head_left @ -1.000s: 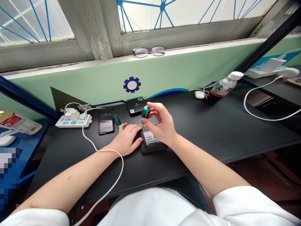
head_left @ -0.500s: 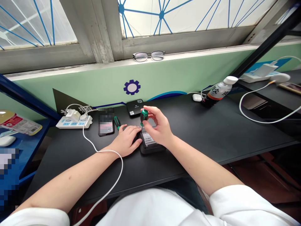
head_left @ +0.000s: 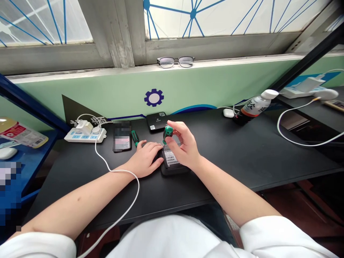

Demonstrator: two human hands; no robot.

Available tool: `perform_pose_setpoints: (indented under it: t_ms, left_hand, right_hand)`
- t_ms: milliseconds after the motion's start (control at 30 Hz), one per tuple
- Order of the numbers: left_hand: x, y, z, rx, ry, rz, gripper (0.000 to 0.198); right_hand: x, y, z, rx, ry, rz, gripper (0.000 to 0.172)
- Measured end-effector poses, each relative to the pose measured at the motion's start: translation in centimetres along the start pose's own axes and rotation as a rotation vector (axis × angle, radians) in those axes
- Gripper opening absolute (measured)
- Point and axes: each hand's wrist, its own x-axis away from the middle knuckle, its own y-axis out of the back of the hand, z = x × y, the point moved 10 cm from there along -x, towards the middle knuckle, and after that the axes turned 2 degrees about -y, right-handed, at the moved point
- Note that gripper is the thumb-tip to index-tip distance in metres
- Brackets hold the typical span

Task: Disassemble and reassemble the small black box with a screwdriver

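Note:
A small black box (head_left: 174,165) with a white label lies on the black desk (head_left: 242,154) in front of me. My right hand (head_left: 184,148) pinches the green and black handle of a screwdriver (head_left: 168,132) that stands upright over the box's far left corner. My left hand (head_left: 145,157) rests flat on the desk with fingers spread, touching the box's left side. A second green-handled screwdriver (head_left: 134,137) lies just beyond my left fingers.
A phone (head_left: 122,141), a white power strip (head_left: 84,134) with a white cable (head_left: 118,172) running over my left arm, a second black box (head_left: 156,121), a bottle (head_left: 254,106) on its side, white earbuds case (head_left: 228,113). Glasses (head_left: 176,61) sit on the window sill.
My right hand and the screwdriver have sunk slightly toward the box and the fingers have shifted on the handle. My left hand has stayed put.

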Motion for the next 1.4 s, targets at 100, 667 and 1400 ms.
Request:
perform_pose_setpoints:
  t_ms: [100,667,1400]
  left_hand:
    - [0.0,0.0,0.1,0.005,0.000,-0.009,0.040]
    - [-0.1,0.0,0.1,0.006,0.011,-0.009,0.040]
    - [-0.1,0.0,-0.1,0.017,0.007,0.022,0.040]
  right_hand:
    - [0.3,-0.3,-0.8,-0.101,-0.067,0.046,0.040]
    - [-0.1,-0.1,-0.9,-0.040,-0.121,0.027,0.038]
    - [-0.3,0.0,-1.2,0.051,-0.114,0.027,0.046]
